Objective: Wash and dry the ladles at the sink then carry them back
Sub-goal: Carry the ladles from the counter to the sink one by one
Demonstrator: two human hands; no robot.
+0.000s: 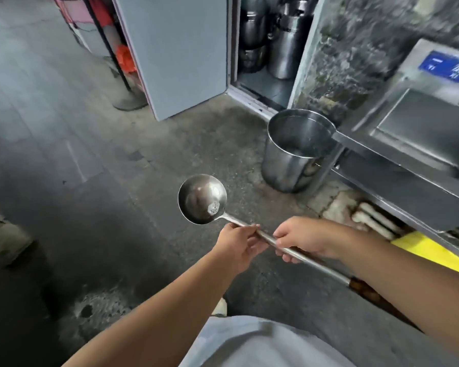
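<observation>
While both arms reach forward, left hand (236, 245) and right hand (300, 241) grip ladle (202, 199).

Both forearms are seen bare to the hands (237, 246); a pale grey-blue garment (263, 343) is worn over the torso.

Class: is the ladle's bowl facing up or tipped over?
Facing up. The ladle shows its hollow inside with a small patch of foam in it; both hands hold the handle roughly level.

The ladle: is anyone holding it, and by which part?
Yes. Both hands hold the ladle by its metal handle: the left hand nearer the bowl, the right hand further back.
</observation>
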